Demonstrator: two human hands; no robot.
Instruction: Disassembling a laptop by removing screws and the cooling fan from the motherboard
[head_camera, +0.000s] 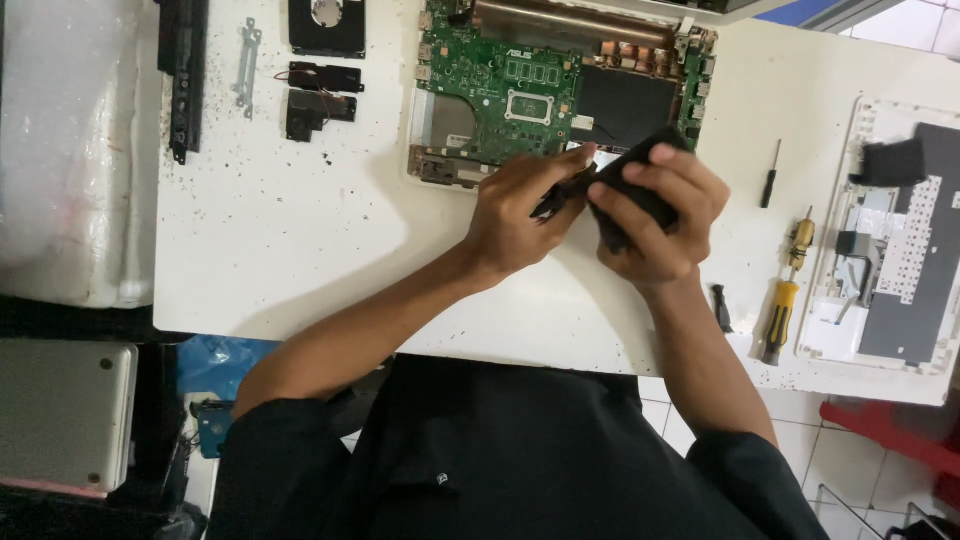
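Note:
My right hand (655, 215) grips a flat black part (640, 180), likely a laptop component, holding it just above the white table (300, 240). My left hand (520, 205) pinches a thin dark piece at that part's left end. Both hands hover at the near edge of an opened laptop base with a green circuit board (500, 80) and a dark panel (625, 100). What the fingers cover of the black part is hidden.
A yellow-handled screwdriver (780, 320), a smaller brass-coloured one (800, 240) and a thin black one (768, 185) lie to the right. A white keyboard cover (890, 240) is at far right. Black small parts (320, 95), a metal bracket (245, 65) and a long black strip (183, 75) lie at upper left.

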